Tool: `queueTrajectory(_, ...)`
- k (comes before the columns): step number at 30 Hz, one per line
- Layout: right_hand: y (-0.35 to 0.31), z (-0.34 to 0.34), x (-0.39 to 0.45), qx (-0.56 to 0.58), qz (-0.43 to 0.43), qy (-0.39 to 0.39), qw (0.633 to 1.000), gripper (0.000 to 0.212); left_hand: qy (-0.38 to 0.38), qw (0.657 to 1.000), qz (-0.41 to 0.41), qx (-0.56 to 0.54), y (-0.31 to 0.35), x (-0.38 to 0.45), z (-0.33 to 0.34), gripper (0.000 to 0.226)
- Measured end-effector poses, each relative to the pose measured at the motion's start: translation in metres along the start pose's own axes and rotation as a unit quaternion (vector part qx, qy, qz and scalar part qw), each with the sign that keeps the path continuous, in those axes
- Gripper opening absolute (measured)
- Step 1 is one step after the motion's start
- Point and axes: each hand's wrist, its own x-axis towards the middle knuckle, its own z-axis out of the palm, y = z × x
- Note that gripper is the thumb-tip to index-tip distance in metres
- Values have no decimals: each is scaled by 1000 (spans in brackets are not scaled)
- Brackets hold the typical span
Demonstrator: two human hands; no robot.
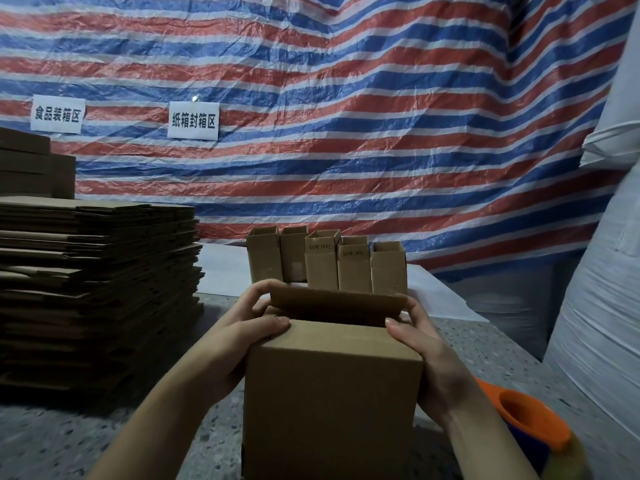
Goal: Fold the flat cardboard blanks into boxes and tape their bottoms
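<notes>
A brown cardboard box (329, 393) stands on the speckled table (86, 441) in front of me, held between both hands. My left hand (239, 337) grips its left side, thumb on the near top flap and fingers curled over the far flap (337, 306), which stands half up. My right hand (426, 348) grips the right side the same way, thumb on the near flap. A tall stack of flat cardboard blanks (93, 292) lies at the left. Several folded small boxes (327, 263) stand upright in a row behind the held box.
An orange tape dispenser (530, 427) lies at the lower right by my right forearm. A striped tarp (346, 116) with two paper signs hangs behind. More cardboard (34, 164) is piled at the far left. A white wrapped bulk (602, 306) stands at the right.
</notes>
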Motion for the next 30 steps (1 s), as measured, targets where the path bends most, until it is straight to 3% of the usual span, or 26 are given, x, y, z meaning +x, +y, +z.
queueTrajectory(2,-1,2,-1,11,8,20,1000,25,21,1000,-1,-17,-1,-1,3,32)
queueTrajectory(8,1,6,-2,-6,18,54,998,54,87,996,-12,1,-5,-1,6,12)
queueTrajectory(14,0,9,0,-21,38,66,997,16,90,994,-20,54,-5,-2,5,17)
queueTrajectory(17,-2,10,0,-31,44,74,996,25,103,985,-27,138,5,-1,8,16)
queueTrajectory(19,-3,10,0,-32,47,76,995,30,111,956,-46,267,19,-1,14,6)
queueTrajectory(23,-3,9,2,-25,61,86,994,14,97,815,10,571,38,0,40,7)
queueTrajectory(27,-4,10,1,-20,63,89,994,8,-7,791,70,608,35,-1,75,36)
queueTrajectory(30,-4,10,-1,-20,68,82,994,9,-35,726,55,685,24,-1,80,63)
